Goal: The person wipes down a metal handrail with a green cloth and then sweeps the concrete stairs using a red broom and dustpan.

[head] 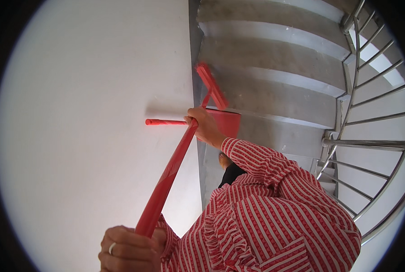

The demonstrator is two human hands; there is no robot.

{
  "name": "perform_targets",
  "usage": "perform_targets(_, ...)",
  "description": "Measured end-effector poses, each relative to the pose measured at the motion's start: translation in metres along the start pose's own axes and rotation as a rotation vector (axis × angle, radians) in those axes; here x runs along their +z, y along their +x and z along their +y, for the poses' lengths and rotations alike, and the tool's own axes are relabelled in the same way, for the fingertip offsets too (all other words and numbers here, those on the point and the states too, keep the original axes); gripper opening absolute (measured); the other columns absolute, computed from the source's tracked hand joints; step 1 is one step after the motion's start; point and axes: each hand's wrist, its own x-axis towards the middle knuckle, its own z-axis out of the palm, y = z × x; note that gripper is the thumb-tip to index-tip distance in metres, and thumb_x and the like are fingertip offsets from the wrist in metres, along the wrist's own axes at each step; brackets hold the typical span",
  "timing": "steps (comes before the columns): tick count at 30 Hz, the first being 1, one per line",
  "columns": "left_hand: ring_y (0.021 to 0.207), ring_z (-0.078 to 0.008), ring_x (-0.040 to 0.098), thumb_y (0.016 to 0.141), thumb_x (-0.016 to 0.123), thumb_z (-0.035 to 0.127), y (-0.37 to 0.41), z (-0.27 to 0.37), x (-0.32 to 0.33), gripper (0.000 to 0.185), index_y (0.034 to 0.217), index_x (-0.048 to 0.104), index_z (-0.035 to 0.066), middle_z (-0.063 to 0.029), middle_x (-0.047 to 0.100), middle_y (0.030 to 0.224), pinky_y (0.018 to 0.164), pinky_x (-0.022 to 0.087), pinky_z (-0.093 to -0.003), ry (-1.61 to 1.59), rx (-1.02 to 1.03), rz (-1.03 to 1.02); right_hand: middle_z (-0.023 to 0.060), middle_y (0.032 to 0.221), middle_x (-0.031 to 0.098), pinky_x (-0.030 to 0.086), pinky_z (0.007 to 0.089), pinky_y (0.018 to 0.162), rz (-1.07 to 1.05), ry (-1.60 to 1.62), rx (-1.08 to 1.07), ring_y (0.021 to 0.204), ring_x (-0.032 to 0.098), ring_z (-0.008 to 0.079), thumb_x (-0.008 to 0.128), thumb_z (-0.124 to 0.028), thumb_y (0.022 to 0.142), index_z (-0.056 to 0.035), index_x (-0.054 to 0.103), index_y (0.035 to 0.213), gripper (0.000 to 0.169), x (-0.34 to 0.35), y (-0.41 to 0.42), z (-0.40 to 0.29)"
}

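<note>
A red broom [170,173] slants across the middle of the view. Its long handle runs up from my left hand [131,250], which is closed around the near end and wears a ring. Further along, my right hand [204,124] grips the same handle. Beyond that hand the broom's red head [212,85] is over a grey stair step, close to the wall's dark skirting. Just below the head is a red dustpan [228,123], partly hidden by my right hand. A shorter red handle [165,122] sticks out to the left of that hand, against the white wall.
Grey stair steps [270,57] fill the upper right, edged by a curved metal railing [353,86]. A plain white wall [93,102] stands on the left, with a dark skirting [195,54] along the steps. A foot [224,159] shows below the dustpan.
</note>
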Motion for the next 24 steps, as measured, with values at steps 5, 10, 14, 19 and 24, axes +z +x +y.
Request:
perform_targets(5,0.032,-0.0058,0.021,0.094,0.033,0.016,-0.011,-0.053,-0.007,0.03,0.065,0.025,0.012,0.003,0.026,0.04,0.033,0.022,-0.0193,0.141,-0.323,0.12,0.0154,0.069,0.055,0.042,0.0459,0.063,-0.325,-0.182,0.308,0.072,0.055,0.0356,0.053,-0.013,0.077,-0.0056,0.051,0.069,0.011,-0.016,-0.106,0.066)
perform_targets(10,0.033,-0.006,0.024,0.091,0.043,0.014,-0.017,-0.053,-0.019,0.025,0.074,0.025,0.011,0.0024,0.031,0.041,0.03,0.021,-0.0207,0.092,-0.391,0.145,0.0145,0.069,0.057,0.042,0.0468,0.062,-0.507,-0.198,0.367,0.07,0.056,0.0371,0.054,-0.014,0.076,-0.0063,0.052,0.07,0.011,-0.028,-0.134,0.05)
perform_targets(14,0.034,-0.0101,0.036,0.09,0.05,0.022,-0.01,-0.022,-0.016,0.025,0.081,0.033,0.006,0.0002,0.04,0.044,0.028,0.028,-0.023,0.115,-0.083,0.012,0.0138,0.069,0.055,0.041,0.046,0.064,-0.299,-0.201,0.197,0.073,0.055,0.0347,0.052,-0.012,0.078,-0.0051,0.05,0.069,0.012,-0.018,-0.044,0.039)
perform_targets(19,0.049,-0.0102,0.047,0.086,0.057,0.016,-0.003,0.016,-0.005,0.024,0.077,0.035,0.012,0.0014,0.044,0.055,0.049,0.046,-0.0237,0.036,0.069,-0.322,0.0126,0.069,0.047,0.038,0.0387,0.064,0.068,-0.026,-0.014,0.07,0.048,0.0309,0.054,-0.01,0.078,-0.0024,0.04,0.068,0.019,-0.012,0.025,0.0)
perform_targets(24,0.038,-0.0096,0.039,0.089,0.052,0.018,-0.014,-0.026,-0.002,0.021,0.078,0.038,0.007,0.0004,0.039,0.046,0.035,0.033,-0.0228,0.118,-0.148,-0.053,0.0131,0.076,0.055,0.042,0.043,0.066,-0.207,-0.14,0.218,0.08,0.053,0.0334,0.052,-0.011,0.076,-0.0049,0.05,0.07,0.009,-0.015,-0.055,0.06)
